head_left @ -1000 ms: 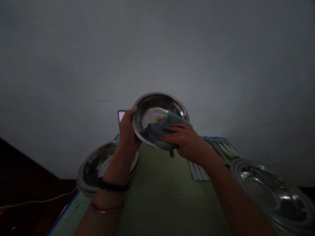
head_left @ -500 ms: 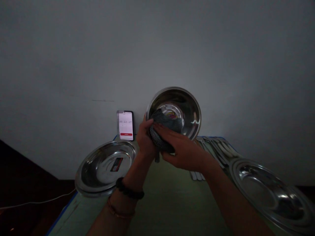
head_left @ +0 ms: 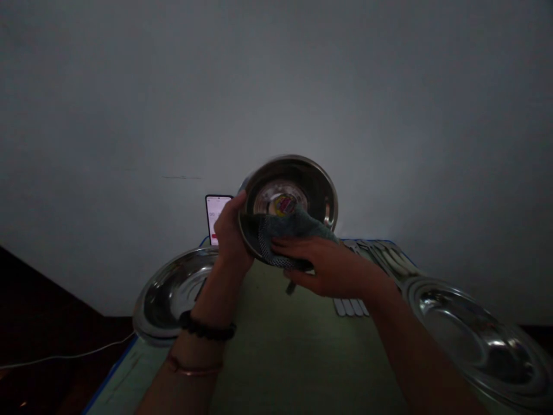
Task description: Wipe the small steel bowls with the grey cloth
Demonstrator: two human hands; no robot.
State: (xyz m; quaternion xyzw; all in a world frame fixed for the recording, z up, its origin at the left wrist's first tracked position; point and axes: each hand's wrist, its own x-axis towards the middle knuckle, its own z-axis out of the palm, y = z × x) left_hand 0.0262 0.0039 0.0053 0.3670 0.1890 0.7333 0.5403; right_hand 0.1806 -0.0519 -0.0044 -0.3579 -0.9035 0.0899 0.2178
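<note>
Grey wall [head_left: 276,75] backs phone [head_left: 213,205] reading "00"; held bowl's [head_left: 319,183] label [head_left: 284,203] is illegible

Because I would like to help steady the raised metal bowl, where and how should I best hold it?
Probably pinch the bowl by its upper rim, from above, thumb inside. Its tilted opening faces the viewer, leaving that edge exposed; the left hand grips the left side and the right hand holds the cloth at the lower part.
</note>
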